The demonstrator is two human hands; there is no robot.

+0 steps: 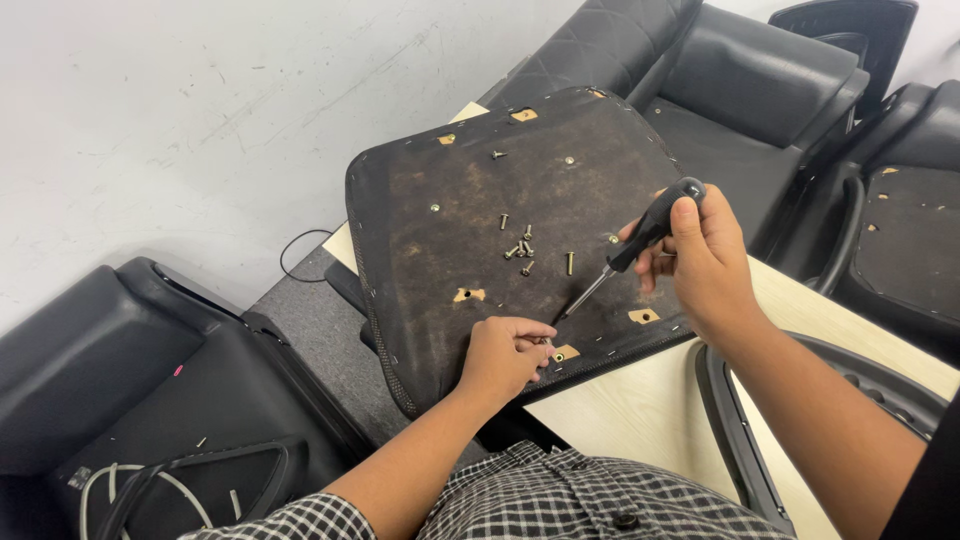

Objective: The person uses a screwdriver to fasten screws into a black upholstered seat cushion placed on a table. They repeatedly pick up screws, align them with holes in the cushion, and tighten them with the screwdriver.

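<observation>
Okay, biggest thing first: I see the upturned seat base (470, 230) flat on the pale table (640, 410) at frame centre, dusty black underside up, so its screw holes face me. Black chair shells crowd the upper right and lower left; the seat's near-left corner overhangs the table edge, bare tabletop only at lower right. My right hand (705, 265) is wrapped tight around the black screwdriver (630, 250) handle, shaft angled down-left, tip landing at the seat's near edge. My left hand (503, 352) sits there too, fingers pinched narrow at the tip, looks like steadying a screw, though I can't make out the screw itself. Loose screws (523, 247) are bunched mid-seat, well apart from both hands, presumably parked where they won't roll off.
</observation>
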